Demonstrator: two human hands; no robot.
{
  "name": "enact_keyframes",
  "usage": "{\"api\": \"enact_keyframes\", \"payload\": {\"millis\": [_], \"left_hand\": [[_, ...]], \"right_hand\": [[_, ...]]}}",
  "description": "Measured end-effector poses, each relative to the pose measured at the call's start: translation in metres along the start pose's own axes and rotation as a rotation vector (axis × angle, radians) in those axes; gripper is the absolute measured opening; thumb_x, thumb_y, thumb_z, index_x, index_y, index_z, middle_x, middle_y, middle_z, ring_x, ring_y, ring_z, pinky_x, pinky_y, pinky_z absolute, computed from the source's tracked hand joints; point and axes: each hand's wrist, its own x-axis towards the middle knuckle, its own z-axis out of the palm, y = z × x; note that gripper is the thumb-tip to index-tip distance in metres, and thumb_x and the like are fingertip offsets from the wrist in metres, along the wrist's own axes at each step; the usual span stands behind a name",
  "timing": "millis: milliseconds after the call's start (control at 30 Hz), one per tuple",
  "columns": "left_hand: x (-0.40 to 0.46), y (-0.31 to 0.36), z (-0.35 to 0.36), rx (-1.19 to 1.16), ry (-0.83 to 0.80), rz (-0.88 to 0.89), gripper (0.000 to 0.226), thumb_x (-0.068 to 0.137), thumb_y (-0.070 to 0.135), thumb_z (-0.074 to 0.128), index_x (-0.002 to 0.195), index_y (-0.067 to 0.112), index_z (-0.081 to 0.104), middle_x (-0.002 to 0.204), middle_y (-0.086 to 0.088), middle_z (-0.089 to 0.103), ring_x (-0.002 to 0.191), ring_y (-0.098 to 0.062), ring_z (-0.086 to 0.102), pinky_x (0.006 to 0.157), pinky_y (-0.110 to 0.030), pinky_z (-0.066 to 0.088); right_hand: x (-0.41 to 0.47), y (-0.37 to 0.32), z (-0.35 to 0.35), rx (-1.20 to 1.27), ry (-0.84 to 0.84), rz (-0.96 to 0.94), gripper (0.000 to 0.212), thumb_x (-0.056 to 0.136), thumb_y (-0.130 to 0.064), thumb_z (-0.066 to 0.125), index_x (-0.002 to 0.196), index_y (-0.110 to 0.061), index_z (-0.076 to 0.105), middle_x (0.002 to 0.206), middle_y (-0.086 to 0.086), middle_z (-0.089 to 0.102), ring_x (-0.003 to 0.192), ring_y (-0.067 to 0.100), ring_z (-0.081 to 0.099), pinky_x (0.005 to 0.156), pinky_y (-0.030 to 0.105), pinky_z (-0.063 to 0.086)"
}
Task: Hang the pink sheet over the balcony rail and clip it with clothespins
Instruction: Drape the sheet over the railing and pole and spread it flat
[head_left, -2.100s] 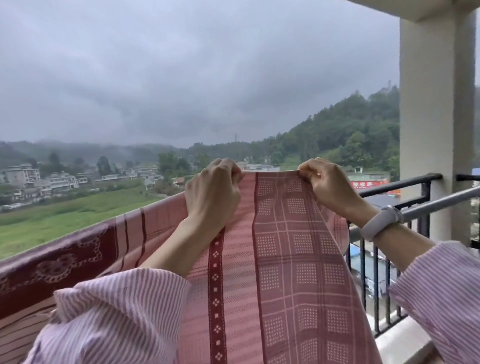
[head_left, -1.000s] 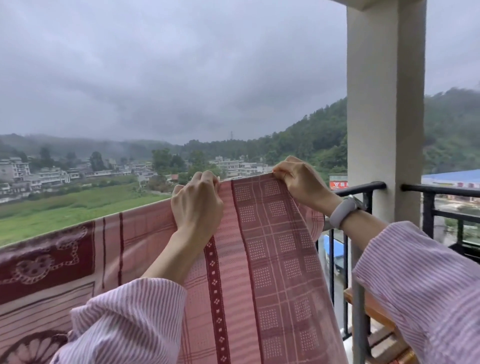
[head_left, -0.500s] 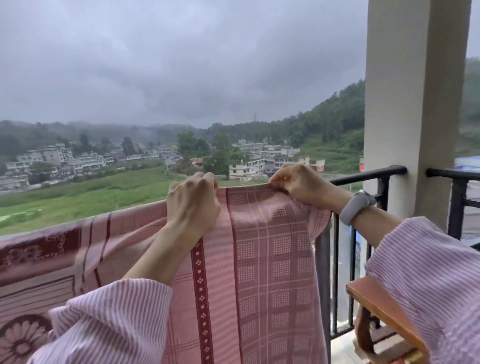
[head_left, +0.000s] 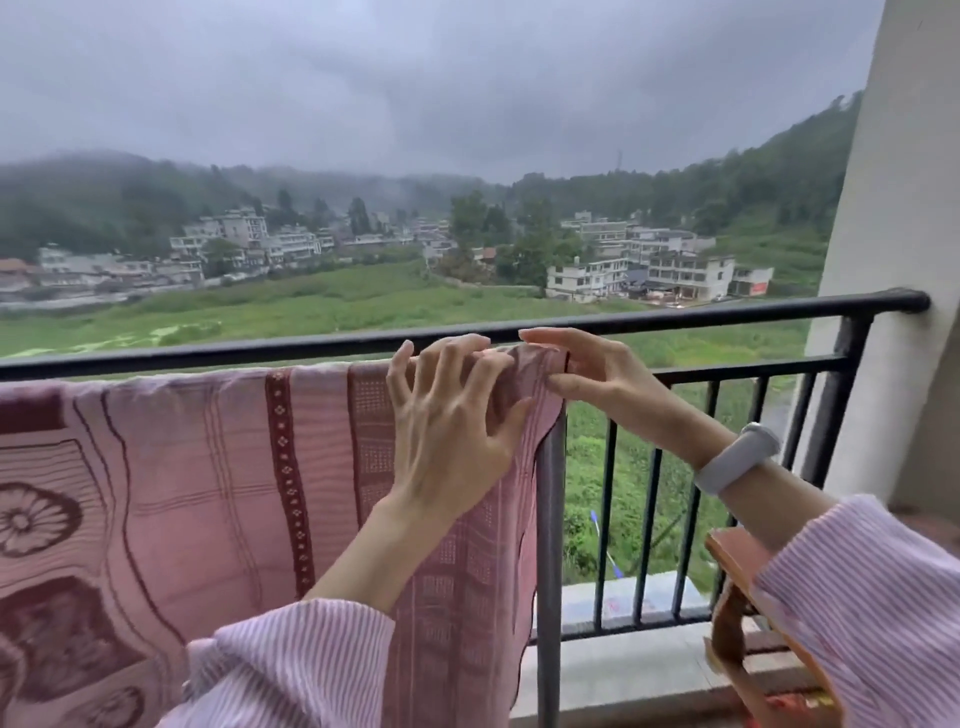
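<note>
The pink sheet (head_left: 208, 493), patterned with dark red bands and flowers, hangs down the inside of the black balcony rail (head_left: 701, 314). Its top edge lies just below the top bar, and I cannot tell which bar carries it. My left hand (head_left: 452, 431) rests with spread fingers on the sheet's upper right corner. My right hand (head_left: 587, 379) pinches that corner between thumb and fingers from the right. A white band sits on my right wrist.
A grey upright post (head_left: 550, 545) stands at the sheet's right edge. A white pillar (head_left: 893, 234) closes the rail on the right. A wooden chair back (head_left: 727, 582) sits at lower right beside my right sleeve. A concrete ledge (head_left: 623, 670) runs under the bars.
Both hands have lowered the sheet's top edge from above the rail down to rail height. My left hand has let go and spread flat on the corner, and the two hands have come together.
</note>
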Motion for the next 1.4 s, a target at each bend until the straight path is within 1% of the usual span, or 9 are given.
{"api": "enact_keyframes", "payload": {"millis": [133, 400, 533, 700, 833, 933, 1067, 1233, 1400], "left_hand": [[-0.003, 0.012, 0.018, -0.007, 0.062, 0.025, 0.032, 0.077, 0.051, 0.057, 0.092, 0.023, 0.051, 0.113, 0.0, 0.052, 0.111, -0.017, 0.046, 0.111, -0.053, 0.005], [-0.001, 0.035, 0.043, 0.222, 0.166, -0.106, 0.041, 0.076, 0.058, 0.055, 0.079, 0.017, 0.056, 0.114, -0.006, 0.054, 0.116, -0.019, 0.041, 0.11, -0.058, 0.004], [0.001, 0.046, 0.05, 0.279, 0.25, -0.184, 0.026, 0.08, 0.041, 0.057, 0.076, 0.016, 0.056, 0.111, -0.008, 0.055, 0.113, -0.02, 0.046, 0.11, -0.058, 0.013], [-0.004, 0.065, 0.05, 0.442, 0.368, -0.285, 0.014, 0.081, 0.023, 0.057, 0.079, 0.01, 0.061, 0.095, -0.01, 0.056, 0.094, -0.022, 0.05, 0.081, -0.042, 0.047], [-0.003, 0.095, 0.047, 0.485, 0.281, -0.438, 0.022, 0.09, 0.025, 0.039, 0.09, 0.008, 0.053, 0.086, -0.007, 0.058, 0.073, -0.016, 0.055, 0.056, -0.023, 0.046], [0.006, 0.109, 0.043, 0.501, 0.213, -0.56, 0.03, 0.091, 0.032, 0.029, 0.096, 0.008, 0.046, 0.075, -0.004, 0.059, 0.056, -0.016, 0.051, 0.042, -0.018, 0.033], [0.014, 0.112, 0.038, 0.377, 0.136, -0.559, 0.018, 0.094, 0.024, 0.041, 0.097, 0.007, 0.045, 0.067, 0.002, 0.051, 0.05, -0.014, 0.045, 0.046, -0.027, 0.034], [0.012, 0.111, 0.029, 0.41, -0.027, -0.559, 0.026, 0.079, 0.028, 0.066, 0.094, 0.009, 0.056, 0.064, 0.023, 0.042, 0.055, 0.011, 0.047, 0.056, -0.001, 0.035], [0.036, 0.106, 0.026, 0.428, 0.156, -0.691, 0.009, 0.079, 0.022, 0.068, 0.076, 0.023, 0.059, 0.065, 0.017, 0.056, 0.06, 0.004, 0.055, 0.057, -0.009, 0.042]], "right_hand": [[-0.002, 0.025, -0.013, 0.242, 0.041, 0.036, 0.047, 0.071, -0.034, 0.059, 0.114, -0.016, 0.059, 0.116, 0.006, 0.064, 0.107, 0.021, 0.06, 0.089, 0.034, 0.051], [0.006, 0.056, -0.006, 0.416, 0.152, -0.071, 0.021, 0.08, -0.019, 0.06, 0.097, -0.008, 0.066, 0.089, -0.005, 0.071, 0.085, 0.015, 0.065, 0.074, 0.024, 0.054], [0.018, 0.068, -0.002, 0.422, 0.162, -0.212, 0.006, 0.082, -0.018, 0.062, 0.087, -0.015, 0.063, 0.077, -0.014, 0.068, 0.076, 0.004, 0.061, 0.069, 0.016, 0.047], [0.032, 0.08, 0.002, 0.697, 0.018, -0.218, 0.013, 0.079, -0.014, 0.055, 0.074, -0.025, 0.057, 0.066, -0.017, 0.059, 0.063, 0.0, 0.05, 0.058, 0.012, 0.04], [0.037, 0.079, 0.001, 0.733, -0.022, -0.291, 0.025, 0.085, 0.002, 0.054, 0.077, -0.021, 0.053, 0.065, -0.021, 0.058, 0.062, -0.004, 0.049, 0.06, 0.009, 0.039], [0.037, 0.076, 0.003, 0.719, -0.003, -0.355, 0.017, 0.082, -0.007, 0.053, 0.082, -0.024, 0.053, 0.071, -0.024, 0.061, 0.068, -0.005, 0.053, 0.065, 0.009, 0.042], [0.042, 0.079, -0.005, 0.68, -0.015, -0.39, 0.018, 0.082, -0.01, 0.053, 0.082, -0.027, 0.057, 0.077, -0.022, 0.066, 0.074, -0.001, 0.06, 0.071, 0.012, 0.048], [0.053, 0.087, -0.013, 0.655, -0.043, -0.408, 0.024, 0.082, -0.002, 0.061, 0.075, -0.024, 0.054, 0.07, -0.011, 0.063, 0.07, 0.008, 0.058, 0.068, 0.021, 0.048], [0.07, 0.088, -0.021, 0.629, -0.1, -0.431, 0.027, 0.082, -0.002, 0.062, 0.071, -0.025, 0.051, 0.071, 0.002, 0.057, 0.071, 0.025, 0.054, 0.067, 0.039, 0.045]]}}
